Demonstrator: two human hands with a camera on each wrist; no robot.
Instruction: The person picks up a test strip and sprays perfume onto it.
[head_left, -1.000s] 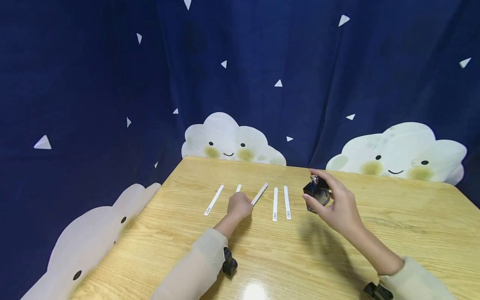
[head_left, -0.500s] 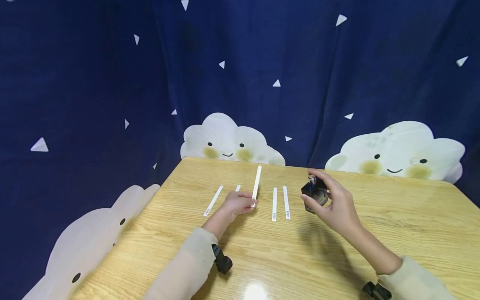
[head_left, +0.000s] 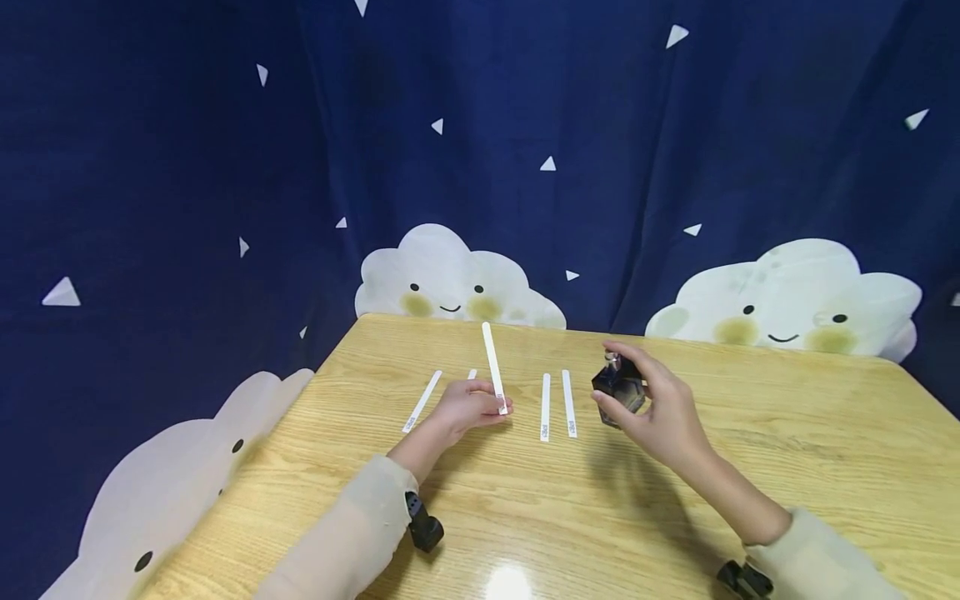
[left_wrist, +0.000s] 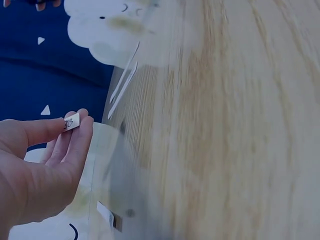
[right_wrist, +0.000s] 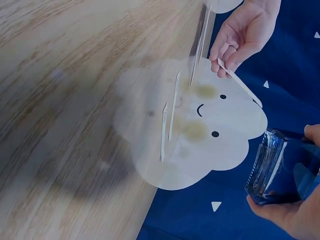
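L hand (head_left: 468, 407): thumb + forefinger pinch the printed end of one white paper strip (head_left: 492, 364). Strip lifted off the tabletop (head_left: 675, 517), standing up and leaning toward 11 o'clock. Other fingers loosely curled. L wrist view shows the labelled tip (left_wrist: 71, 121) nipped between the fingertips.

R hand (head_left: 660, 408): wrapped round a small dark glass bottle (head_left: 618, 389), held just above the tabletop at approx 3 o'clock of the L hand. Forefinger arched over the silver spray top; cap is off. Thumb below, fingers behind. R wrist view: bottle (right_wrist: 280, 167) is clear-sided with dark tint; liquid level can't be told.

Outward: four more strips flat on the tabletop. Pair (head_left: 557, 405) lies between the two hands, side by side, near-parallel. One strip (head_left: 422, 400) at 9 o'clock of the L hand, and a short bit of another (head_left: 472, 374) shows just behind the knuckles. Blue curtain w/ cloud faces (head_left: 457, 283) at 12 o'clock, beyond the far edge.

Risks (judgement):
- Strip held by its very tip only, so it's floppy; could bend or slip from the pinch if bumped or hit by spray.
- Nozzle direction not readable; if off, spray may land on the flat pair or the tabletop.
- Bottle looks smooth and faceted, one-handed hold; pressing the top could tip it out of the fingers.
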